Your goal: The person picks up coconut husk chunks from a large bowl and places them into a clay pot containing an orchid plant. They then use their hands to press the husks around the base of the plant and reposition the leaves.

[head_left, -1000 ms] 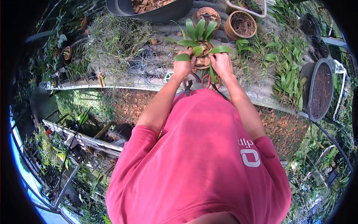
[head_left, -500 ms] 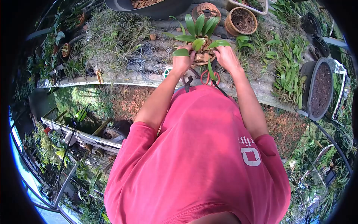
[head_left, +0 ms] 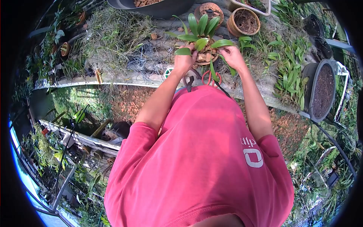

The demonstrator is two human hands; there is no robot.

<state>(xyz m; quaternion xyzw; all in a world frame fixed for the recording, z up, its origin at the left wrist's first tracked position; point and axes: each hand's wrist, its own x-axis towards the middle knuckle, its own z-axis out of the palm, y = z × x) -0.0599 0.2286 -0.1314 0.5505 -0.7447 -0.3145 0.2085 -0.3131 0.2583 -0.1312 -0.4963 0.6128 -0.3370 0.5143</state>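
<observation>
An orchid [head_left: 203, 27] with broad green leaves stands in a round clay pot [head_left: 207, 62] filled with brown chunks, at the bench's near edge. My left hand [head_left: 184, 61] is closed at the plant's left side, its fingertips against the base and partly covered by a leaf. On the right, my right hand [head_left: 233, 58] is closed, thumb and fingers pinched beside the orchid's base. A long green leaf [head_left: 228, 65] hangs below those fingers and appears held by them. Red-handled scissors [head_left: 211, 78] lie just in front of the pot, next to a green-and-white round spool [head_left: 168, 72].
Behind the orchid are a clay pot [head_left: 243, 22] and a dark basin [head_left: 153, 8] of chips. Dry grassy plants [head_left: 117, 41] spread over the left of the bench; leafy plants [head_left: 293, 77] lie right. A large grey pot [head_left: 322, 90] of soil stands at far right.
My right hand has shifted slightly, and a long green leaf now shows hanging beneath its fingers. My left hand stays at the plant's base. The view has tilted slightly.
</observation>
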